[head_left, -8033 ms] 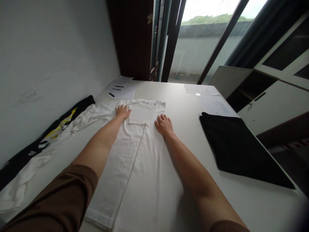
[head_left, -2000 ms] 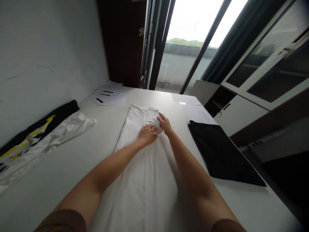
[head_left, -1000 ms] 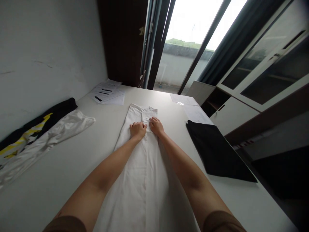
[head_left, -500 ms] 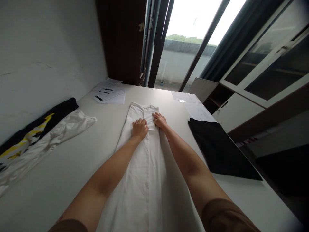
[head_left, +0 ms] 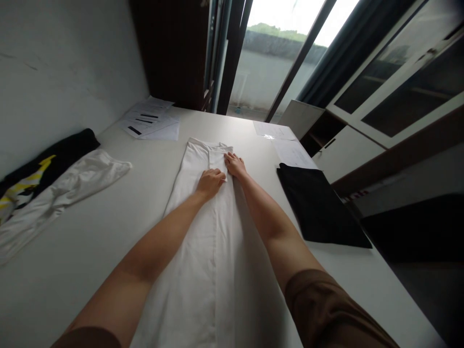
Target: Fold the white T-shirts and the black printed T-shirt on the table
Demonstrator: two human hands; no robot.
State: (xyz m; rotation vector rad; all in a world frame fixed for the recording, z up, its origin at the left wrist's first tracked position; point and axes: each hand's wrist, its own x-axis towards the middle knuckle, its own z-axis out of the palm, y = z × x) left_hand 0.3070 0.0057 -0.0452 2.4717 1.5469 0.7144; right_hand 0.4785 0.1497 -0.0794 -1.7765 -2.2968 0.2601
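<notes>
A long white garment [head_left: 195, 232], trousers or a skirt, lies lengthwise on the white table with its waist end away from me. One side is folded over toward the middle, making a long straight edge. My left hand [head_left: 212, 181] is closed near the waist, fingers curled, with a bit of the white cloth pinched at the fingertips. Just beyond it and to the right, my right hand [head_left: 235, 165] rests on the garment's right edge with fingers spread flat.
On the right of the table [head_left: 119, 212] lies a folded black cloth [head_left: 319, 205]. Paper sheets [head_left: 152, 121] are at the far left, more papers [head_left: 286, 145] at the far right. A white satiny garment [head_left: 76, 179] and a black-and-yellow one [head_left: 54, 154] lie along the left wall.
My left hand has shifted slightly right across the garment and now pinches cloth at its fingertips. The right hand stays by the right edge. The whole view has shifted a little.
</notes>
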